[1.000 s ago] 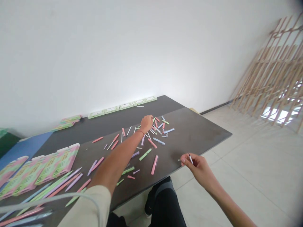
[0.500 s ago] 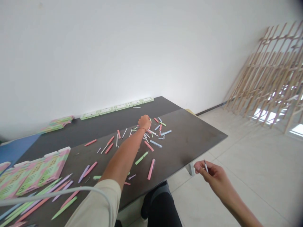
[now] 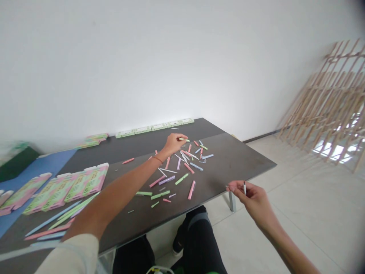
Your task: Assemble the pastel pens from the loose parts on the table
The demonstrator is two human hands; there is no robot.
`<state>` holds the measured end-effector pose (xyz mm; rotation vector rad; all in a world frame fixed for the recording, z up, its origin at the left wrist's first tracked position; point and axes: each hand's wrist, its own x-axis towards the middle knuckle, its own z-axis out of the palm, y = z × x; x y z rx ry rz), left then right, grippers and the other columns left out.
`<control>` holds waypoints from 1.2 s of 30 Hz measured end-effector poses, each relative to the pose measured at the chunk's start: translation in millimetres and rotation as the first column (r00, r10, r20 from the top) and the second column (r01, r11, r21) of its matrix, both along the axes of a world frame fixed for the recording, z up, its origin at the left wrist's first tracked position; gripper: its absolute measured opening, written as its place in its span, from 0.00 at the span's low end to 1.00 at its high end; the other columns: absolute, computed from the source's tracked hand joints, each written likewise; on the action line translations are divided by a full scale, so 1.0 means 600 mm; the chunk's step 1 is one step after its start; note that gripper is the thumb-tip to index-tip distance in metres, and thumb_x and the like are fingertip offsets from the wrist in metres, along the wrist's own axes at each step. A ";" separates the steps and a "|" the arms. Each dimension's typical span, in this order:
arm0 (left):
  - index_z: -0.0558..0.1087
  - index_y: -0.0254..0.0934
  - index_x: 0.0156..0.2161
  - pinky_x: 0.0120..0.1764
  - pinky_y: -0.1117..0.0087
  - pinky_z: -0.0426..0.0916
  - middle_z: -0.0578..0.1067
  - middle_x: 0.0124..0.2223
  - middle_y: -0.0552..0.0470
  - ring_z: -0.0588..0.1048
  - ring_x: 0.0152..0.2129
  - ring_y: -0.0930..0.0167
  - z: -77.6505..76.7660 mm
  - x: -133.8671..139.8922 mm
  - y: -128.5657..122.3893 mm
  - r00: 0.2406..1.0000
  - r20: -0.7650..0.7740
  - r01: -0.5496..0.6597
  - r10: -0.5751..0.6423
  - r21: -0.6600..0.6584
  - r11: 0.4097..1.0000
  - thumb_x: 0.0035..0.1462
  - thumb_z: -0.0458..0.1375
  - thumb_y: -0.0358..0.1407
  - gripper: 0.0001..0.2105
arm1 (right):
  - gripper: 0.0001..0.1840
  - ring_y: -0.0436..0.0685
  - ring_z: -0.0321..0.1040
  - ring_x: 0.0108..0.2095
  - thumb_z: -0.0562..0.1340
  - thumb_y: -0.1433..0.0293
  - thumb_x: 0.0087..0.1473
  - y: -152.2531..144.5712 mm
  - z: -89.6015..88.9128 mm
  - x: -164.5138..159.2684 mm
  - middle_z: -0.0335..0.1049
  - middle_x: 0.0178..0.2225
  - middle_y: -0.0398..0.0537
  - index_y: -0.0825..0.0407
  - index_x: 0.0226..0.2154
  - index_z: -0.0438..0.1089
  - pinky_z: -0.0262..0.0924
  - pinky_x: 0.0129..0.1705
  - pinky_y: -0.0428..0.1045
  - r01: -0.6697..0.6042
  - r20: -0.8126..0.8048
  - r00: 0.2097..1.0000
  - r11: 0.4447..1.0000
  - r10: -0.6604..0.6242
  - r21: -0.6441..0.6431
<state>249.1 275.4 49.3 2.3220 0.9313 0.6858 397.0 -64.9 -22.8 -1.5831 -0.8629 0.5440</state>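
My left hand [image 3: 173, 144] is raised a little over the heap of pen parts, its fingers closed on a small light green pen piece [image 3: 184, 139]. My right hand [image 3: 252, 196] is off the table's front edge, holding a thin white pen refill [image 3: 244, 188] with a dark tip. Something tiny sticks out at its fingertips, too small to name. Near the left hand lie white refills [image 3: 184, 156], a pink pen cap [image 3: 191, 190], a blue pen cap [image 3: 196, 166] and a green pen cap [image 3: 181, 179].
A dark table [image 3: 234, 160] stands against a white wall. Flat pink-and-green boxes [image 3: 85, 184] lie at the left beside long pen barrels [image 3: 51, 218]. A row of green boxes [image 3: 151, 128] runs along the back edge. Wooden racks [image 3: 327, 102] lean at the far right.
My left hand has lifted out of the heap with a green pen piece. My right hand has turned slightly, still with the refill. The view has swung left.
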 end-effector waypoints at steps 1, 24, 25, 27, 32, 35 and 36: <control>0.83 0.33 0.45 0.40 0.69 0.75 0.84 0.40 0.47 0.81 0.35 0.68 0.012 -0.036 -0.019 0.999 0.022 0.025 -0.025 -0.012 1.000 0.68 0.59 0.38 0.12 | 0.23 0.61 0.73 0.31 0.74 0.47 0.48 0.001 0.009 -0.011 0.82 0.32 0.53 0.49 0.33 0.82 0.63 0.32 0.52 -0.012 -0.001 1.000 1.000 0.012 0.016; 0.79 0.39 0.52 0.40 0.74 0.68 0.80 0.39 0.51 0.78 0.35 0.71 -0.052 -0.447 -0.452 0.958 0.284 0.041 -0.045 0.020 0.999 0.73 0.56 0.35 0.10 | 0.04 0.51 0.63 0.28 0.69 0.71 0.61 0.031 0.133 -0.339 0.75 0.31 0.45 0.51 0.32 0.80 0.54 0.28 0.47 -0.637 0.227 0.763 0.763 0.605 0.105; 0.79 0.40 0.52 0.41 0.74 0.68 0.80 0.40 0.52 0.78 0.35 0.72 -0.056 -0.449 -0.452 0.953 0.302 0.033 -0.033 0.005 0.999 0.73 0.56 0.34 0.10 | 0.04 0.51 0.64 0.28 0.69 0.73 0.60 0.031 0.138 -0.342 0.76 0.32 0.45 0.51 0.33 0.81 0.55 0.28 0.46 -0.635 0.228 0.766 0.763 0.601 0.121; 0.78 0.40 0.54 0.45 0.74 0.69 0.82 0.44 0.52 0.80 0.39 0.72 -0.065 -0.452 -0.452 0.943 0.333 0.028 -0.017 -0.029 0.999 0.74 0.55 0.33 0.10 | 0.05 0.51 0.67 0.30 0.69 0.74 0.60 0.033 0.144 -0.348 0.78 0.34 0.46 0.50 0.34 0.82 0.56 0.27 0.45 -0.636 0.230 0.766 0.759 0.600 0.141; 0.72 0.39 0.59 0.49 0.73 0.71 0.83 0.49 0.50 0.81 0.46 0.70 -0.081 -0.457 -0.451 0.935 0.355 0.008 0.002 -0.026 1.000 0.74 0.52 0.30 0.13 | 0.06 0.50 0.66 0.28 0.69 0.73 0.61 0.047 0.139 -0.358 0.78 0.33 0.46 0.49 0.37 0.84 0.56 0.25 0.45 -0.647 0.188 0.758 0.755 0.624 0.106; 0.73 0.40 0.52 0.47 0.75 0.71 0.82 0.46 0.52 0.81 0.42 0.72 -0.076 -0.462 -0.449 0.940 0.338 -0.039 0.053 -0.049 0.998 0.73 0.54 0.29 0.08 | 0.01 0.50 0.64 0.27 0.73 0.70 0.57 0.059 0.126 -0.360 0.77 0.30 0.46 0.50 0.34 0.84 0.56 0.26 0.46 -0.627 0.108 0.778 0.776 0.618 0.073; 0.74 0.40 0.51 0.47 0.75 0.71 0.82 0.45 0.53 0.81 0.41 0.72 -0.073 -0.464 -0.449 0.941 0.334 -0.042 0.058 -0.053 0.998 0.73 0.56 0.30 0.07 | 0.02 0.50 0.63 0.27 0.73 0.70 0.56 0.063 0.122 -0.360 0.76 0.29 0.46 0.51 0.33 0.83 0.56 0.26 0.46 -0.625 0.083 0.780 0.778 0.620 0.065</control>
